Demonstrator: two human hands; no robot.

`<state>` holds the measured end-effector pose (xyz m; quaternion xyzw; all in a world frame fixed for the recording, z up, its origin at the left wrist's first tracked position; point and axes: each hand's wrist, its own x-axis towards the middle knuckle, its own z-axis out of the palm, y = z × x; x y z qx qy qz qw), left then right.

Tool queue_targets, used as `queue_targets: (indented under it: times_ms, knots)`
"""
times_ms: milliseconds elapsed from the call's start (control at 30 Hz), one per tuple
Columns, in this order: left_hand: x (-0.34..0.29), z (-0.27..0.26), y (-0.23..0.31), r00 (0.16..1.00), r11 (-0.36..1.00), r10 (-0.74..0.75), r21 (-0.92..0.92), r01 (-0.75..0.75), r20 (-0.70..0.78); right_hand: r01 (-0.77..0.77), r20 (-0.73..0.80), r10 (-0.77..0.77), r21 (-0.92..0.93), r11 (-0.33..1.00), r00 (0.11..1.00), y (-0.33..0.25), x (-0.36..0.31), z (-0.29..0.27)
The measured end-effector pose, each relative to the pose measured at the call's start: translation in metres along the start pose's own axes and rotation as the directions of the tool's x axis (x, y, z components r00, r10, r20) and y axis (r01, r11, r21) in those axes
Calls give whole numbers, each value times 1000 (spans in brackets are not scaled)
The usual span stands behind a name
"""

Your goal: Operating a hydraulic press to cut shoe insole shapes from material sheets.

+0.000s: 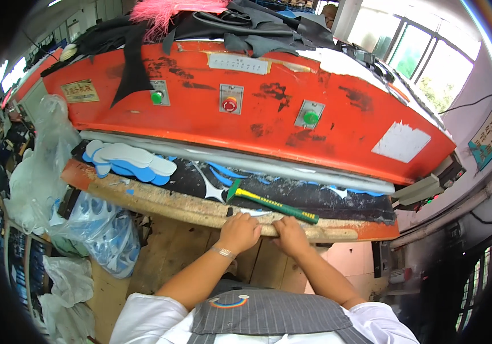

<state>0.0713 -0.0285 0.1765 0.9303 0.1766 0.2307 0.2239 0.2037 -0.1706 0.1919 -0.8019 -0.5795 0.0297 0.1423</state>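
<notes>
Both my hands rest close together at the worn front edge of the machine's bench (pixel 160 207). My left hand (pixel 240 232) is closed, with its fingers curled down beside a small white piece (pixel 256 212). Slightly to the right, my right hand (pixel 292 235) is also closed at the edge; what either hand's fingers hold is hidden. Just beyond them a hammer (pixel 272 205) with a green head and a yellow and dark green handle lies slanted on the black work surface. On the left of that surface sits a pile of white and blue sole-shaped pieces (pixel 128 160).
Behind the surface rises a red machine front (pixel 200 123) with two green buttons and a red one (pixel 229 104). Dark sheet scraps (pixel 246 26) lie on top. White and blue offcuts (pixel 213 184) litter the surface. Plastic bags (pixel 105 229) stand at the left.
</notes>
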Motion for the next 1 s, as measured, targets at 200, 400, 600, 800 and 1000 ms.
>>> queue_targets:
  times_ms: [200,400,600,800,1000]
  knots:
    - [-24,23,21,995,995,-93,-26,93,-19,22,2,-22,25,999,1000,1,-29,-2]
    - [-20,-17,25,860,961,-257,21,276,442,199,347,-259,199,960,901,14,-20,-17]
    - [-7,88,20,996,990,69,-119,-76,-56,-96,32,91,320,942,995,67,-25,-6]
    - [23,103,-4,979,997,-22,70,37,-202,461,-240,-433,74,884,869,105,48,46]
    - [45,80,16,995,995,-82,66,78,52,522,-282,-471,143,841,836,134,57,55]
